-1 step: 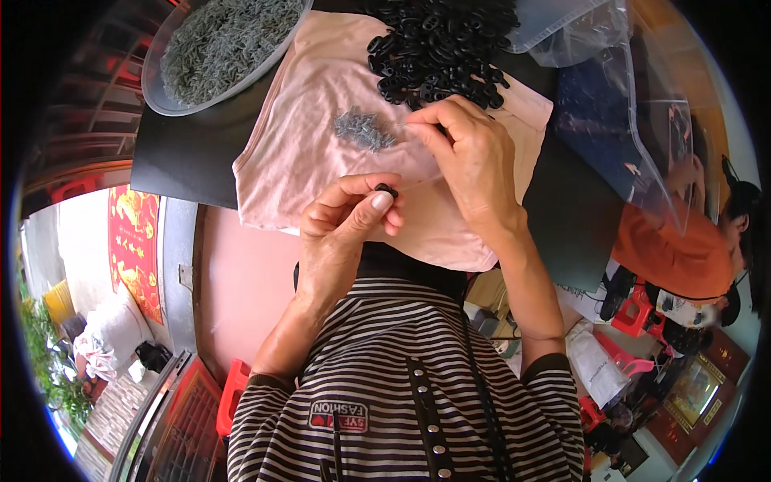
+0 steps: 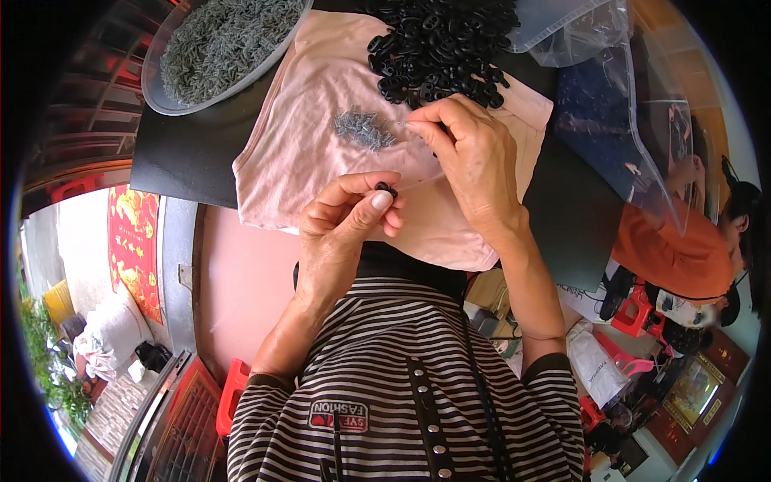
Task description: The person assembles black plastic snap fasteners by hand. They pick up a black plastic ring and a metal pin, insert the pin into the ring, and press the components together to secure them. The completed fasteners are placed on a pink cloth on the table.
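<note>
My left hand (image 2: 341,213) pinches a small black plastic piece (image 2: 386,189) between thumb and forefinger, above the near part of a pink cloth (image 2: 297,161). To its right and farther off, my right hand (image 2: 470,153) is closed in a pinch beside a little heap of small grey coil-like pieces, seemingly springs (image 2: 365,130). Something thin and pale shows at its fingertips, too fine to name. Just beyond the right hand, a pile of black plastic pieces (image 2: 442,48), some with holes, lies on the cloth's far side.
A clear plastic tub (image 2: 148,84) full of the grey pieces stands at the far left of the dark table (image 2: 181,153). Clear plastic bags (image 2: 594,40) lie at the far right. Another person in an orange top (image 2: 671,253) sits on the right, near red stools (image 2: 638,313).
</note>
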Available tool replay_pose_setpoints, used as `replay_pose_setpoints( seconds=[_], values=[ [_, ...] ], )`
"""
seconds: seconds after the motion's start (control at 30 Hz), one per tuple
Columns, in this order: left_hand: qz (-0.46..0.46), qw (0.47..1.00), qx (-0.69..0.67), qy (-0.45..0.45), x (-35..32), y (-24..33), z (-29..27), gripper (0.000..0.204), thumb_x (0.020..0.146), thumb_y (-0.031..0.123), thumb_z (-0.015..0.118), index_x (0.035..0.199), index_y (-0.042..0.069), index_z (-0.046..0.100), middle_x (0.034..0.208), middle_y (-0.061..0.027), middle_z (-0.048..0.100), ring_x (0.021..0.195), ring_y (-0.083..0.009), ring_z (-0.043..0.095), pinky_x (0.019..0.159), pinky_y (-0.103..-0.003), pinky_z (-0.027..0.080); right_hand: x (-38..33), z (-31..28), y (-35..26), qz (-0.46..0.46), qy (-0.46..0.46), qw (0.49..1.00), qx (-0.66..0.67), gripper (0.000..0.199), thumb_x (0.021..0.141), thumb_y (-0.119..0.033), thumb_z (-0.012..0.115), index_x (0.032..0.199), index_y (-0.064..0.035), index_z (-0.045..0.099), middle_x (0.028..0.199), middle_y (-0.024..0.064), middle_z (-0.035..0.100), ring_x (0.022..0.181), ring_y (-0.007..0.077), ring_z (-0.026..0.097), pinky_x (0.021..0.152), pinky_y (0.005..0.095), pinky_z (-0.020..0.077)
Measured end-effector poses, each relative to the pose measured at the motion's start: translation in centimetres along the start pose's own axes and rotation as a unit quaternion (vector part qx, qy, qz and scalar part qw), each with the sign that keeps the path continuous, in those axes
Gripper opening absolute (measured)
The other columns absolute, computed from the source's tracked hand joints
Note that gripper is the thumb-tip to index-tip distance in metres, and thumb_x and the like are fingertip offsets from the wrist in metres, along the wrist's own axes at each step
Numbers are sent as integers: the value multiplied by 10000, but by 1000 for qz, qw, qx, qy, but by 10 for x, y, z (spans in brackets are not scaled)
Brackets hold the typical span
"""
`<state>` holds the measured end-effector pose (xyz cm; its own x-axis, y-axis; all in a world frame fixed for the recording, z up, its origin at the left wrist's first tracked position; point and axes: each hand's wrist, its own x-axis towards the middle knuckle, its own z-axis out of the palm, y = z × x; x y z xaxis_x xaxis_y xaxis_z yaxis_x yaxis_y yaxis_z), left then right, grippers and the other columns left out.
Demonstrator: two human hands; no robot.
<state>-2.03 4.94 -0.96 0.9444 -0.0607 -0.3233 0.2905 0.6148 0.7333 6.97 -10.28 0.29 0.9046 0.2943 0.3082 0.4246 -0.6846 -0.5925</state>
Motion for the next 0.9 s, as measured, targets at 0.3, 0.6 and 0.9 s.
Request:
replay_pose_setpoints(
  seconds=[0.3,0.6,0.9],
  values=[
    [48,998,48,6,1,3,-5,159,894,82,580,1003,-33,593,867,-83,631,721,-115,590,673,-240,491,2,-10,-3,68,-66,984,148,85,823,-84,615,880,-22,622,775,101,634,653,221,610,591,286,464],
    [101,988,118,12,17,18,1,173,878,42,596,1027,-47,593,878,-76,635,748,-112,599,690,-233,495,1,-17,-22,138,-157,923,324,154,878,-117,595,908,34,608,793,49,644,729,78,572,674,218,456],
    [154,969,191,21,21,16,-3,147,861,31,618,983,-51,607,875,-70,639,753,-107,598,695,-223,487,-4,-21,-33,187,-163,892,378,106,840,-45,631,910,32,611,791,43,639,698,53,568,646,190,461]
  ],
)
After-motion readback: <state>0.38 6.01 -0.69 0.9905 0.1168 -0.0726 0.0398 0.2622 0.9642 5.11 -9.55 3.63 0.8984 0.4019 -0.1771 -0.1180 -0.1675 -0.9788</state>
